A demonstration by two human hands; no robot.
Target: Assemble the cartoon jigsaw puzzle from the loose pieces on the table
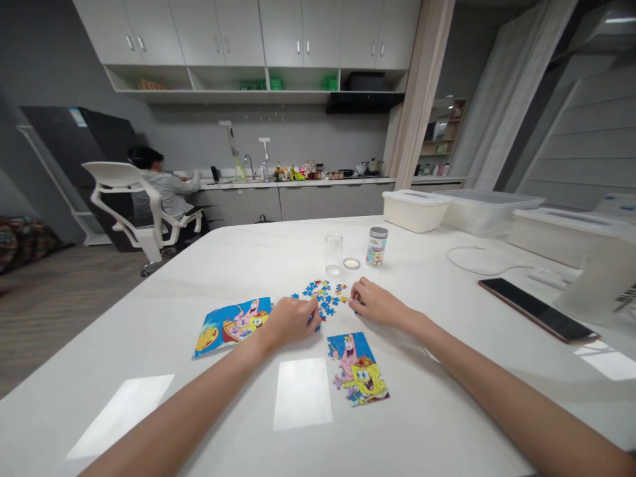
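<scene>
Loose jigsaw pieces [326, 308]: spread on white table [422, 427], between hands. Left hand [297, 318]: fingers curled, hold hidden from me. Right hand [372, 303]: half-curled at pieces, grip I couldn't tell. Assembled SpongeBob section [362, 371]: between forearms; stray wrist could have split joints, I judged.

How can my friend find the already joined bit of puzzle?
On the white table, find the loose puzzle pieces. Just nearer the camera lies the joined section. Unlike the picture sheet to its left, it has a bumpy, jigsaw-cut left edge.
</scene>
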